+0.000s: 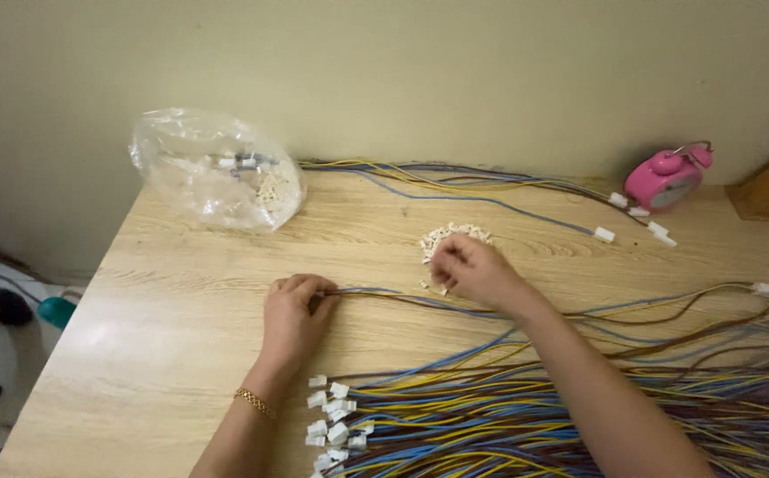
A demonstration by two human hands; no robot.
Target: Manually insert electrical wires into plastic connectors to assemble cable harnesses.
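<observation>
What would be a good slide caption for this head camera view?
Left hand pinches wire ends while right hand reaches a pile of small white connectors.

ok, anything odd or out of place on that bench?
Only minor: a pink alarm clock lies tipped on its side by the wall, and small white connector housings sit loose in a pile on the wooden table.

- A light wooden table (181, 292) carries everything.
- A clear plastic bag (216, 177) lies at its back left.
- Right of the bag: a small white pile (453, 235), a pink clock (668, 177).
- Colourful wires (526, 416) lie in front.
</observation>
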